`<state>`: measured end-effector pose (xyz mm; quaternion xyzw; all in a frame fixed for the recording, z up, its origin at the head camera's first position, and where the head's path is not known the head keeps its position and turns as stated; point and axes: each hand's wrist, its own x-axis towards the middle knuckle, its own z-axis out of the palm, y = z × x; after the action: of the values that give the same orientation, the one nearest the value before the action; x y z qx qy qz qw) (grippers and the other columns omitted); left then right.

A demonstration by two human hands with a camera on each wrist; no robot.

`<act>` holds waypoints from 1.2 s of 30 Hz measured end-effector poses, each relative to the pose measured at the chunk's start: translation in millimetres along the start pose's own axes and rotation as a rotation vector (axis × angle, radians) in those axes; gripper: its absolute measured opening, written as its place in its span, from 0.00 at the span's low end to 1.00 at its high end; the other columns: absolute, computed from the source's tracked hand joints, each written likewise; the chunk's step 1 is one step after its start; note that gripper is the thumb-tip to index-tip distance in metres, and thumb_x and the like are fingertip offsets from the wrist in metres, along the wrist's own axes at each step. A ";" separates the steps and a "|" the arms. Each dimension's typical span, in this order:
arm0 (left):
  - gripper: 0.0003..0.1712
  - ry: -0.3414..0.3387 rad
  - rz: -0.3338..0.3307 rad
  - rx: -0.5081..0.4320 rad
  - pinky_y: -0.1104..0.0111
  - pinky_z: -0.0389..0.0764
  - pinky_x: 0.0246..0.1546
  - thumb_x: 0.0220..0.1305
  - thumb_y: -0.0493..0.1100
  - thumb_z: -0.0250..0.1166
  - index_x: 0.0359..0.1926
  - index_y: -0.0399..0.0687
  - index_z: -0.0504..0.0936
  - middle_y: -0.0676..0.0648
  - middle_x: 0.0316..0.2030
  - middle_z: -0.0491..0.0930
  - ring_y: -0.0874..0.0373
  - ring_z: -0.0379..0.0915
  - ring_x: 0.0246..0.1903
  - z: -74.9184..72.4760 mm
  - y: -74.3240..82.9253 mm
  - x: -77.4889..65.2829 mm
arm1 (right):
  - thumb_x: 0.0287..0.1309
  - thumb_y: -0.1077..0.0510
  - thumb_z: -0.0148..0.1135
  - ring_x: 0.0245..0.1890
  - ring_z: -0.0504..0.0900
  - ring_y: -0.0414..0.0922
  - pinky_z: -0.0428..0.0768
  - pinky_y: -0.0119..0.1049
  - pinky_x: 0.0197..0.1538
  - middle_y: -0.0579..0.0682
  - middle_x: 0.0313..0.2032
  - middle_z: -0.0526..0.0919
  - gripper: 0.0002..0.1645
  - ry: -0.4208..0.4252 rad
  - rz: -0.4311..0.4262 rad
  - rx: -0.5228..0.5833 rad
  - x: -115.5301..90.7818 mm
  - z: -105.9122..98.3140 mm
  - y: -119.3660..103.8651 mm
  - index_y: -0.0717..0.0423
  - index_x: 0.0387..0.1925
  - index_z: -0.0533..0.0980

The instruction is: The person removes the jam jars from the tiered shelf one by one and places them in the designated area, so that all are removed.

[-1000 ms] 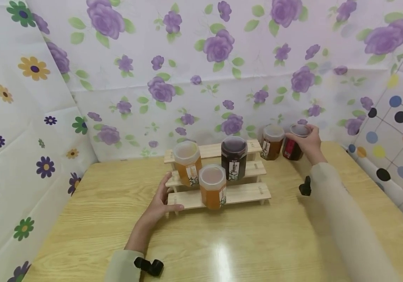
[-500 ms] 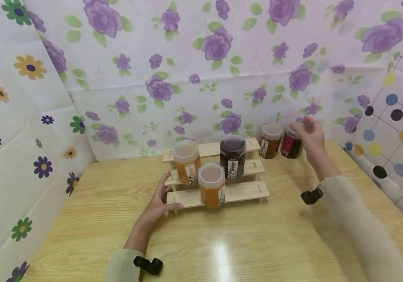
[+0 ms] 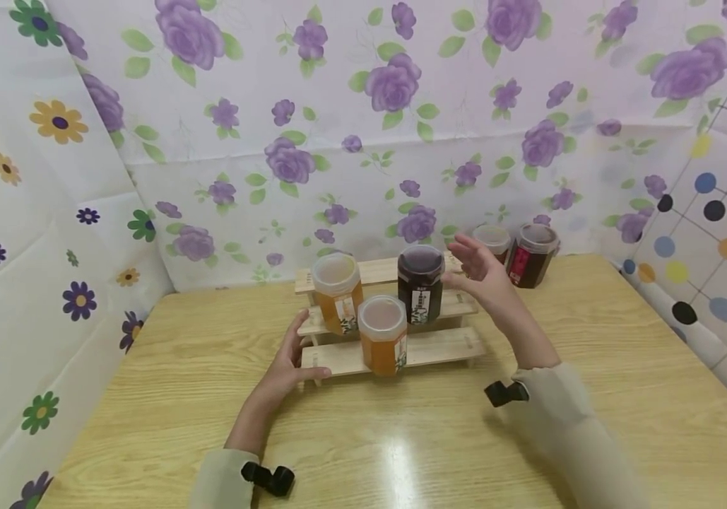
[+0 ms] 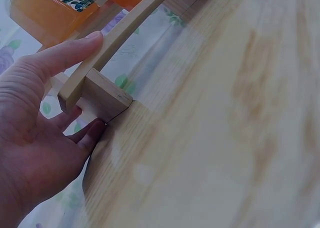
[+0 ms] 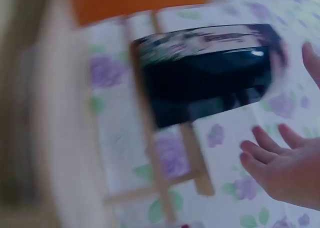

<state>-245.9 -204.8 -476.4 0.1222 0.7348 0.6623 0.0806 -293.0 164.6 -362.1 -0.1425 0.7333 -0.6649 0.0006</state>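
Note:
My left hand point(image 3: 283, 367) grips the left end of the three-tier wooden stand point(image 3: 439, 348). In the left wrist view its thumb lies on the lowest board point(image 4: 131, 30), and its fingers bend against the supporting leg point(image 4: 106, 98). My right hand point(image 3: 489, 286), fingers spread and holding nothing, hovers just right of a dark jar point(image 3: 420, 283) on the middle tier. That jar point(image 5: 210, 83) appears apart from the fingers in the right wrist view. An orange jar point(image 3: 383, 346) stands on the lowest tier, and another amber jar point(image 3: 338, 293) on the middle tier at the left.
Behind the stand's right end, a brown jar point(image 3: 492, 237) is partly covered by my right hand. Beside it on the wood-grain table point(image 3: 439, 438) stands a dark red jar point(image 3: 531, 258). A flower-printed sheet point(image 3: 338, 177) hangs along the back.
My right hand lets go of the dark red jar at the back right, lifts away, and moves left toward the dark jar on the stand. The left hand stays in place.

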 end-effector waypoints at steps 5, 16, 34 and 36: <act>0.67 -0.005 0.002 0.002 0.40 0.50 0.72 0.52 0.31 0.73 0.77 0.66 0.36 0.47 0.77 0.41 0.39 0.50 0.72 -0.4 -0.4 1.1 | 0.61 0.60 0.65 0.75 0.55 0.53 0.51 0.49 0.78 0.57 0.74 0.58 0.48 -0.041 0.008 0.017 3.7 12.2 -8.9 0.51 0.76 0.49; 0.67 -0.009 0.029 0.006 0.36 0.41 0.72 0.53 0.33 0.73 0.78 0.62 0.34 0.53 0.78 0.32 0.38 0.46 0.73 -2.8 -1.5 2.2 | 0.57 0.62 0.67 0.71 0.62 0.54 0.59 0.50 0.74 0.59 0.72 0.60 0.50 0.013 0.085 0.095 11.6 45.0 -9.7 0.45 0.76 0.52; 0.67 0.004 0.003 0.001 0.39 0.47 0.72 0.52 0.32 0.73 0.78 0.64 0.35 0.42 0.76 0.48 0.39 0.50 0.72 -0.7 -0.5 -0.2 | 0.46 0.60 0.76 0.60 0.73 0.50 0.71 0.48 0.65 0.55 0.61 0.73 0.45 0.125 0.036 0.004 13.6 52.8 -0.3 0.47 0.67 0.67; 0.67 0.003 -0.001 0.001 0.40 0.50 0.72 0.51 0.32 0.73 0.77 0.66 0.36 0.40 0.74 0.51 0.38 0.52 0.72 -0.5 -0.2 -0.2 | 0.46 0.61 0.76 0.60 0.73 0.50 0.71 0.47 0.65 0.55 0.61 0.73 0.45 0.138 0.034 0.019 14.3 54.0 0.0 0.47 0.66 0.68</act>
<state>-245.8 -205.3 -476.5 0.1209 0.7352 0.6622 0.0799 -296.5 108.9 -365.7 -0.0840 0.7275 -0.6799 -0.0372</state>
